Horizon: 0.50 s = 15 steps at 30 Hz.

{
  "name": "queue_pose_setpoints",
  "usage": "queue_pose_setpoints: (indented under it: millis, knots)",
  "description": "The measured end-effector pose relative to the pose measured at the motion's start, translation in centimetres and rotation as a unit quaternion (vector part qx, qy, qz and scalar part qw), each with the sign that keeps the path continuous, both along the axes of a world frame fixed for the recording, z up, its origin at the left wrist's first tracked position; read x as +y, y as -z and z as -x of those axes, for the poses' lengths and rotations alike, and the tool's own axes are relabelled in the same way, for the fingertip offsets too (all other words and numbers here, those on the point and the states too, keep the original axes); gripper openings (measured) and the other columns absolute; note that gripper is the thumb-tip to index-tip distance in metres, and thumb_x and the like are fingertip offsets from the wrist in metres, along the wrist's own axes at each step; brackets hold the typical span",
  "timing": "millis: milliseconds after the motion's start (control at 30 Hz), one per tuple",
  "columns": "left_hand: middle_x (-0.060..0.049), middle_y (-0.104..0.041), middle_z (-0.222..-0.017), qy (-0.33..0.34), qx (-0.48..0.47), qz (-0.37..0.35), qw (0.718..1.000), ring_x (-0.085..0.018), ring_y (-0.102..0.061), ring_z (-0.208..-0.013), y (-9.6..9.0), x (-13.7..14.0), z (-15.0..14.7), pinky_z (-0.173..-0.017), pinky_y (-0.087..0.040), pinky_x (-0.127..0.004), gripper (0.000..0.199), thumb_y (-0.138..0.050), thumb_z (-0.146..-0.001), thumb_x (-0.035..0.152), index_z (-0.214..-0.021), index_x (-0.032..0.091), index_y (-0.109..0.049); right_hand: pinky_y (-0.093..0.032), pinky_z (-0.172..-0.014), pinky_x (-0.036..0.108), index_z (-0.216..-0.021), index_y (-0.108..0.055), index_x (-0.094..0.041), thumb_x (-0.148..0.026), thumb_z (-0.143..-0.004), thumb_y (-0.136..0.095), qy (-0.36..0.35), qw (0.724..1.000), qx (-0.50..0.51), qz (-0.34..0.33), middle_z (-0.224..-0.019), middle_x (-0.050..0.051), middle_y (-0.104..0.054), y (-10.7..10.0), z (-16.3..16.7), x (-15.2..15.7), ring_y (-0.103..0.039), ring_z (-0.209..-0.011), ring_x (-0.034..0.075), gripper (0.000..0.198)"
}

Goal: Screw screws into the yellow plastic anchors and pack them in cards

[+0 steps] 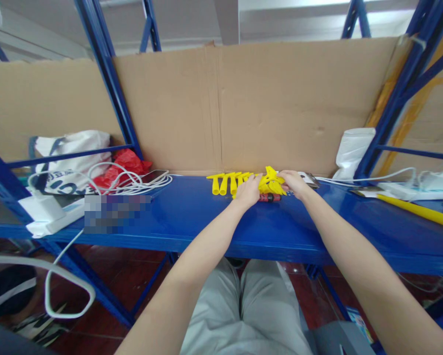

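Note:
Yellow plastic parts with tube-like ends (223, 184) lie in a row on the blue shelf, tubes toward me. To their right is a heap of yellow plastic pieces (271, 185), some flat and pointed. My left hand (248, 191) is closed at the heap's left side, fingertips on a yellow piece, and covers part of the row. From the right, my right hand (294, 182) pinches at the heap's edge; its fingertips are partly hidden among the pieces. Just in front of the heap lies a red and black handle-like tool (270, 197), partly covered.
The blue shelf (191, 222) has a cardboard back wall (280, 108) and blue uprights. At left are coiled white cables (143, 183), a power strip (58, 222), a red bag (127, 165) and a white bag (73, 162). A yellow rod (421, 209) and white pouch (352, 153) are right.

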State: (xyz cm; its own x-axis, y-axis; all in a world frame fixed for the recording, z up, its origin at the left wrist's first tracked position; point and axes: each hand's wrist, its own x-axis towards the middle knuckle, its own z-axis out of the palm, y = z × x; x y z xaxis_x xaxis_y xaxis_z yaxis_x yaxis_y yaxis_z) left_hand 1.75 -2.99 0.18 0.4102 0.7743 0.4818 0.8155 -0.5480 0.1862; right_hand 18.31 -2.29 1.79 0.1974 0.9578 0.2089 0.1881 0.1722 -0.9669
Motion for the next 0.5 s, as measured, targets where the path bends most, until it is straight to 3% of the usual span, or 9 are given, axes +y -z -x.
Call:
queue_pose_setpoints:
  millis: [233,500]
  knots:
    - [-0.007,-0.055,-0.132,-0.009,0.001,0.002,1.0,-0.024,-0.051,-0.122,0.0,0.2,0.0,-0.1,-0.043,-0.035,0.049,-0.051,-0.085,0.019,-0.134,0.02,-0.048,-0.015,-0.03,0.016,-0.06,-0.039,-0.019,-0.011,-0.079,-0.05,0.116,0.988,0.1,-0.032,-0.037,-0.008,-0.029,0.1,-2.6,1.0,-0.024,-0.029,0.003,0.023]
    - [-0.007,-0.057,-0.132,0.073,-0.059,-0.009,0.996,-0.023,-0.051,-0.123,0.2,0.6,0.0,-0.105,-0.039,-0.036,0.047,-0.056,-0.083,0.017,-0.13,0.018,-0.053,-0.017,-0.03,0.015,-0.063,-0.035,-0.021,-0.012,-0.079,-0.052,0.138,0.975,0.169,-0.051,-0.04,-0.009,-0.029,0.4,-3.4,1.4,-0.023,-0.03,0.003,0.025]
